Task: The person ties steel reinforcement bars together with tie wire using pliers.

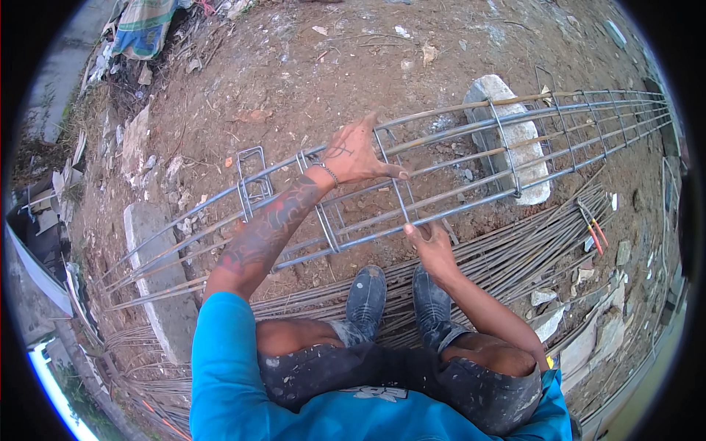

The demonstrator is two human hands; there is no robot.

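A long rebar cage [441,141] of steel bars and square stirrups lies crosswise in front of me. My left hand [353,153] reaches over its far side, with fingers at the far corner of a wire stirrup [399,192] and the thumb stretched across it. At that stirrup's near corner, my right hand [435,250] grips with thumb and fingers by the nearest bar; some fingertips are hidden. Just left of my left hand stands another stirrup [326,226]. Farther left, several stirrups [254,180] sit bunched together on the bars.
Concrete blocks prop the cage at left [156,275] and right [507,140]. A pile of loose steel rods [500,275] runs under my boots [365,298]. Red-handled pincers [594,226] lie on its right end. Rubble and a woven sack [143,29] edge the dirt ground.
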